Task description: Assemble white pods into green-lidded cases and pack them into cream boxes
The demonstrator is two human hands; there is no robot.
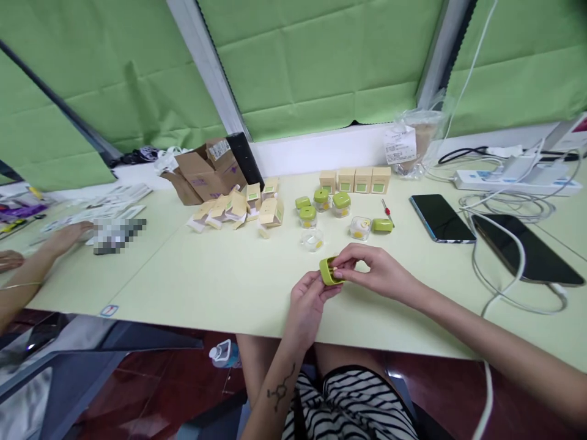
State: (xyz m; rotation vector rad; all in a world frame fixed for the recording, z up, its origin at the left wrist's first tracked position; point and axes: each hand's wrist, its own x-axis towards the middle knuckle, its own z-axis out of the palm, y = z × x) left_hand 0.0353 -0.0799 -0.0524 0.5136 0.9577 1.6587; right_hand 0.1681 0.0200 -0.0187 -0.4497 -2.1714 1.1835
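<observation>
My left hand (pixel 308 297) grips a small green lid (pixel 326 272) by its side, with the hollow underside turned toward my right hand. My right hand (pixel 367 269) has its thumb and fingers pinched together inside that lid; what sits between the fingertips is too small to make out. Just beyond lie a clear plastic cup (pixel 312 240), a clear container with a whitish thing inside (pixel 360 228) and another green lid (pixel 382 226). A red-collared screwdriver (pixel 387 211) rests by that lid. Several green-lidded containers (pixel 342 204) stand farther back.
Small beige boxes (pixel 379 180) stand in a row; opened ones (pixel 271 212) lie left of them near a brown carton (pixel 206 174). Phones (pixel 443 218), a power strip (pixel 513 181) and loose cables occupy the right. Another person's hand (pixel 68 237) works at far left.
</observation>
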